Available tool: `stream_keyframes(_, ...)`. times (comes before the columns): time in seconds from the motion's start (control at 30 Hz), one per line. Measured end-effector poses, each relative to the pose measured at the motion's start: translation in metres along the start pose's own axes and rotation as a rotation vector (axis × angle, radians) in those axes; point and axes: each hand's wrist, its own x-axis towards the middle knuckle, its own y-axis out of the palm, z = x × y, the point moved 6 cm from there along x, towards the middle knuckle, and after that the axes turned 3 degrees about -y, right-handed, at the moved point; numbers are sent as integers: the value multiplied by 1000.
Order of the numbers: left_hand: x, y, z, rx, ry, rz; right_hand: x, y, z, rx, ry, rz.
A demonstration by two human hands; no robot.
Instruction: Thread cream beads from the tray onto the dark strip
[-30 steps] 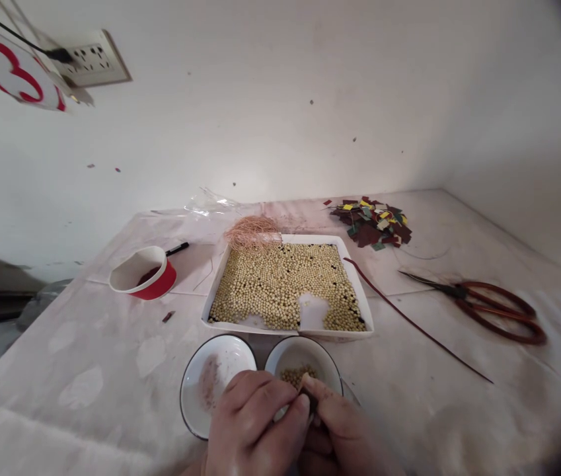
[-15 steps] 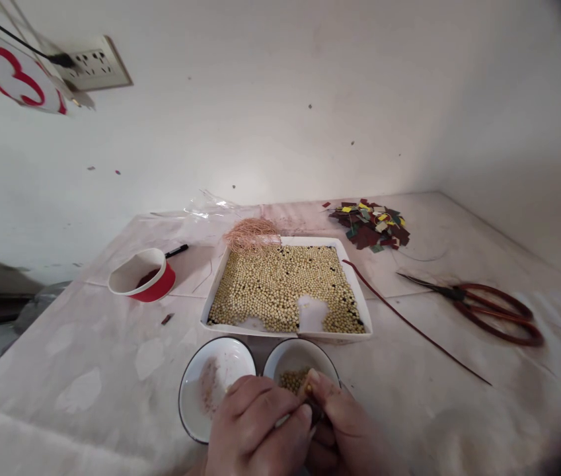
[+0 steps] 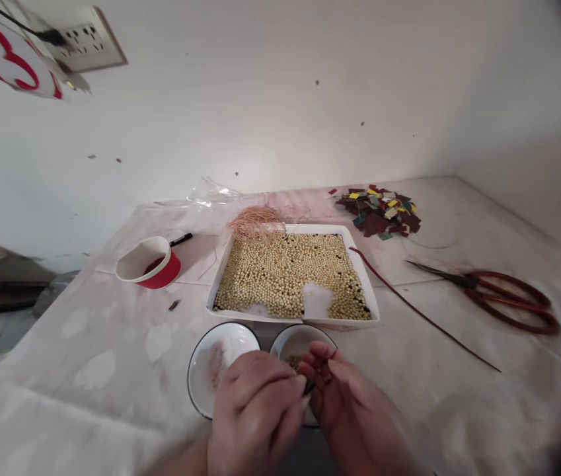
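Observation:
My left hand [image 3: 258, 400] is closed in a pinch over the gap between two white bowls. A small dark thing shows at its fingertips, too hidden to name. Close against it, my right hand [image 3: 352, 400] is cupped, with several small yellow-brown beads [image 3: 326, 374] in its curled fingers. Behind the hands, the right bowl [image 3: 304, 332] holds more such beads [image 3: 293, 361] and is partly covered. Pinkish residue lies in the left bowl [image 3: 199, 370]. Just beyond, a white tray [image 3: 374, 303] is filled with pale yellow beads [image 3: 280, 274], with a bare patch near its front.
Thin copper-coloured strands [image 3: 255, 223] lie at the tray's back left corner. A red and white paper cup [image 3: 165, 272] and black marker [image 3: 181, 239] are to the left. On the right are scissors [image 3: 513, 301], a thin dark-red strip [image 3: 423, 311] and a pile of coloured scraps [image 3: 379, 211].
My right fingers have loosened from a pinch into a cup, showing the beads in them. My left hand remains pinched beside it. The view has shifted slightly.

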Motion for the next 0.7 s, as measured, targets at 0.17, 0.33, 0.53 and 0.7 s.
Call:
stream_keyframes(0.17,-2,-4,6,-8,-112,-64,-6,2,4,-1,-2,-115)
stream_keyframes(0.33,-6,-1,15,-43,-169,4,-8,2,3,-24,39,-138)
stream_keyframes(0.53,-10,-5,20,-82,-213,-18,-8,1,3,-62,43,-123)
stream_keyframes(0.7,-14,-3,27,-98,-304,-19,-7,5,-3,-20,104,-60)
